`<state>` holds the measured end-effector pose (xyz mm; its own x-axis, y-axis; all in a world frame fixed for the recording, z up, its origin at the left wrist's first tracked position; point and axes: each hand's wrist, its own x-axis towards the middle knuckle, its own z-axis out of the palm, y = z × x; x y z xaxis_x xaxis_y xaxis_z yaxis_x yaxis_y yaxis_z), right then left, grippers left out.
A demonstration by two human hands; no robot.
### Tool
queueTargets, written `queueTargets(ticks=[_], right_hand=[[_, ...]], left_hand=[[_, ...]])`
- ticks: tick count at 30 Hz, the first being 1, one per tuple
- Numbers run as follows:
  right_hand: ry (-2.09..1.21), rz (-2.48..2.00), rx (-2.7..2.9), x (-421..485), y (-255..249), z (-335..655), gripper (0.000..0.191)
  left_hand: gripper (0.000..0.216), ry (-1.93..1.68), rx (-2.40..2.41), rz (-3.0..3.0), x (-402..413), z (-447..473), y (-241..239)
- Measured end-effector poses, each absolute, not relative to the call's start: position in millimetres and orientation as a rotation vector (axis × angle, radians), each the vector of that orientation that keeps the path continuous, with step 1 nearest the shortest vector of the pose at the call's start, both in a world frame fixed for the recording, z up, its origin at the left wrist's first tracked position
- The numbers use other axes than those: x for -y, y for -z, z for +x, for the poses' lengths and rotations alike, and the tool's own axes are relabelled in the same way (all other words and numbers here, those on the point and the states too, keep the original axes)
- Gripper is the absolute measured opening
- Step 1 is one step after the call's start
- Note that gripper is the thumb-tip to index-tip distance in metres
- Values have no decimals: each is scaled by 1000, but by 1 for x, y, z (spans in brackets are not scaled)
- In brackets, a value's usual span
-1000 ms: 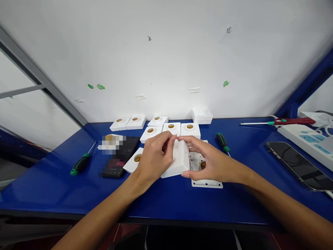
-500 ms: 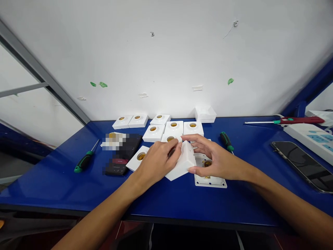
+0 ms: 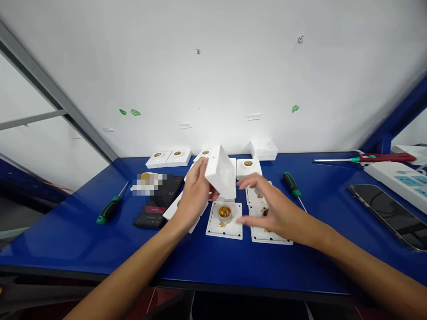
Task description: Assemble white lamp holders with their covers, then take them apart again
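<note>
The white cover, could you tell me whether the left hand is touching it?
Touching. The head view shows the left hand gripping the cover by its edge, holding it tilted in the air.

Cover (image 3: 222, 173) in left hand (image 3: 193, 198) above open base (image 3: 224, 227), second base (image 3: 271, 235) just right, screwdriver (image 3: 291, 182) beyond.

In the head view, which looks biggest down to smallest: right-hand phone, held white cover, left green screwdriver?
1. phone
2. white cover, held nearer the camera by the left hand, so unsure
3. green screwdriver
</note>
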<state>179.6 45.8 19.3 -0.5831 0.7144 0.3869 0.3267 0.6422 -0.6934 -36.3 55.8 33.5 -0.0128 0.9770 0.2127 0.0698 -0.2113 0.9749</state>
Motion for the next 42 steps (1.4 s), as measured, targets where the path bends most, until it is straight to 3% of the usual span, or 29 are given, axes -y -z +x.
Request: queueTargets(ticks=[7,11,15,20,30,37,42], right_hand=[[-398,-684,2093,-57,-22,186,8],[-43,-857,2048,-78,-27,210,14],[203,-1038,2100,-117,-33,234,15],[390,-1096,2364,-173,-35,239,22],[424,-1161,2521,-217,-26,235,38],[484,-1130,2382,-197,-31,231,32],[63,-1024,2430,-170,-33,218,27]], left_hand=[[21,-1134,-1047,1614,-57,0,-29],[29,-1042,-1159,2080,-55,-12,-34],[20,-761,-1275,2808,-60,-37,-36],[20,-663,-1410,2842,-72,-52,-32],[26,-608,-1506,2895,-71,-50,-28],[25,-582,-1522,2944,-73,-51,-24],[25,-585,-1528,2941,-73,-51,-21]])
